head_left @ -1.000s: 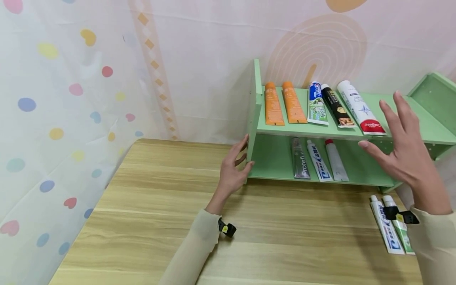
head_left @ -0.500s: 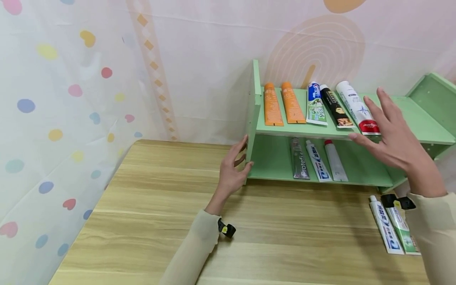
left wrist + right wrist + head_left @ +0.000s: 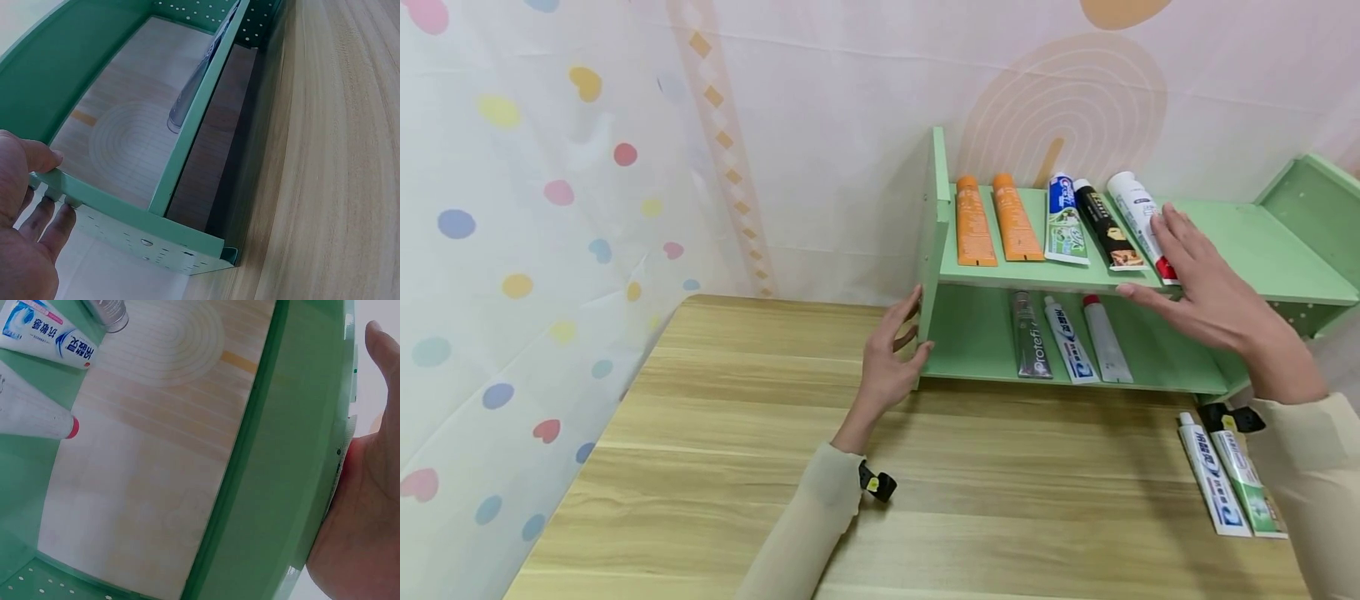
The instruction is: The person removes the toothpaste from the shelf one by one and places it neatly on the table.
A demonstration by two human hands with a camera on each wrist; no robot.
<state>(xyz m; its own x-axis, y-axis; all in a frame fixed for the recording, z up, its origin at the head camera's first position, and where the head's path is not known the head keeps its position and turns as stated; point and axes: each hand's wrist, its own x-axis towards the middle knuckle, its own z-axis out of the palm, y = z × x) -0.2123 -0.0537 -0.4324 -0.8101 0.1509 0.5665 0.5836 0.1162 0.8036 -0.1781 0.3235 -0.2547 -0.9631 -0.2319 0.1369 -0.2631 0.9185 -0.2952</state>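
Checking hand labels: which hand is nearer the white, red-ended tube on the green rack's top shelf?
Right. The right hand partly hides the tube; the left hand is farther left, holding the rack's side panel.

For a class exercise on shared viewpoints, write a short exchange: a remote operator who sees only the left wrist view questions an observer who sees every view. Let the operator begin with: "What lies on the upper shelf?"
Observer: Five tubes lie in a row on the upper shelf.
Operator: Where is the right hand?
Observer: In the head view it covers part of the white-and-red tube at the row's right end.
Operator: Does anything lie on the table?
Observer: Yes, toward its right edge a white-and-blue tube and a white-and-green tube lie side by side.
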